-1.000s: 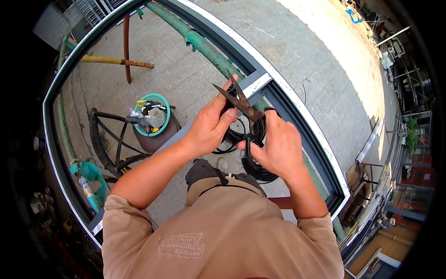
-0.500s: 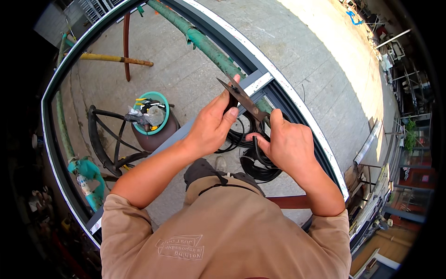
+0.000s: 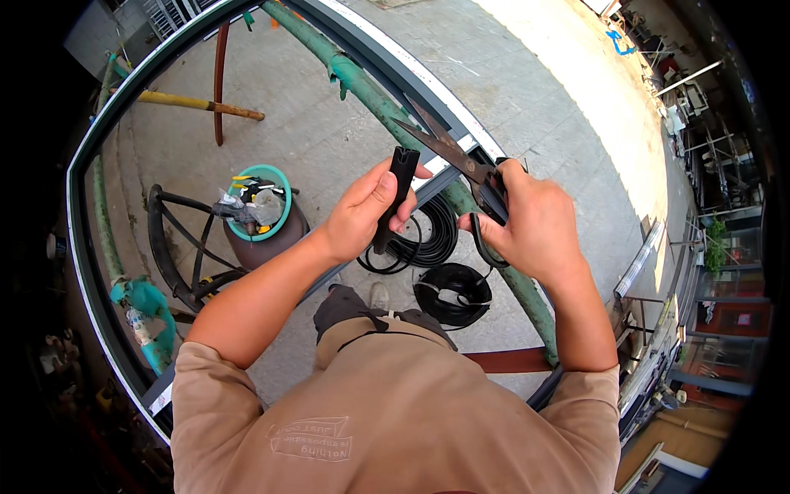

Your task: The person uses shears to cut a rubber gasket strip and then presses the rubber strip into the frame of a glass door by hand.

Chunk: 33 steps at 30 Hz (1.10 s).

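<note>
My left hand [image 3: 355,212] is closed around a short length of black rubber sealing strip [image 3: 401,177], its cut end pointing up and showing a hollow profile. In my right hand [image 3: 539,216] is a pair of dark metal scissors [image 3: 461,158], fingers in the handle loops. The blades are parted and point up and left, just beyond the strip's end, apart from it. Both hands are above a grey window frame [image 3: 461,105] with a crossbar. Below them a coil of black strip [image 3: 444,226] lies on the floor.
A green pipe [image 3: 374,97] runs beneath the frame. At left stands a bucket [image 3: 285,224] with a turquoise rim, holding tools, beside a black tubular stand [image 3: 160,239]. A round black container [image 3: 481,306] sits near my feet. Metal profiles [image 3: 642,259] lie at far right.
The scissors have moved right, away from the strip that was by their blades. My left hand has turned, bringing the strip's cut end into view. My right hand has moved slightly up and right.
</note>
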{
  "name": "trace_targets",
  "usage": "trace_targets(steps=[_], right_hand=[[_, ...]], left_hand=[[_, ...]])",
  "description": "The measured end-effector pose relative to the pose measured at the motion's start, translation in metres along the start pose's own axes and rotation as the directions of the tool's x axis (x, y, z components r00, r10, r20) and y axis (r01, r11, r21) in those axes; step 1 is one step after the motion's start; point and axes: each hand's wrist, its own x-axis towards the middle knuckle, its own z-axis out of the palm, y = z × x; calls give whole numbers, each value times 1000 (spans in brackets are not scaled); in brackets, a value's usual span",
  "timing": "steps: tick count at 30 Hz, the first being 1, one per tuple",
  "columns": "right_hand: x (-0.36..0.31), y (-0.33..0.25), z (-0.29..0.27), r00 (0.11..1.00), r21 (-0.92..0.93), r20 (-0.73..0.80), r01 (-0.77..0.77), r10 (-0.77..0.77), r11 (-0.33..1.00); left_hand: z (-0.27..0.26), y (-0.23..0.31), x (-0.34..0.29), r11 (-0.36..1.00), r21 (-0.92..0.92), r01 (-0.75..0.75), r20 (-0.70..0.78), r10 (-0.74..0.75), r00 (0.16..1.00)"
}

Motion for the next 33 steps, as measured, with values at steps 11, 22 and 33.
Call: trace_targets(steps=[11, 22, 33], right_hand=[[-21, 12, -8, 979, -71, 32, 201, -199, 977], [-26, 11, -11, 970, -170, 86, 240, -228, 956], [-23, 16, -18, 955, -196, 161, 279, -250, 940]], left_hand=[[8, 0, -6, 999, 53, 10, 33, -11, 999], [7, 7, -7, 998, -6, 63, 68, -62, 996], [7, 5, -7, 996, 46, 73, 55, -75, 996]])
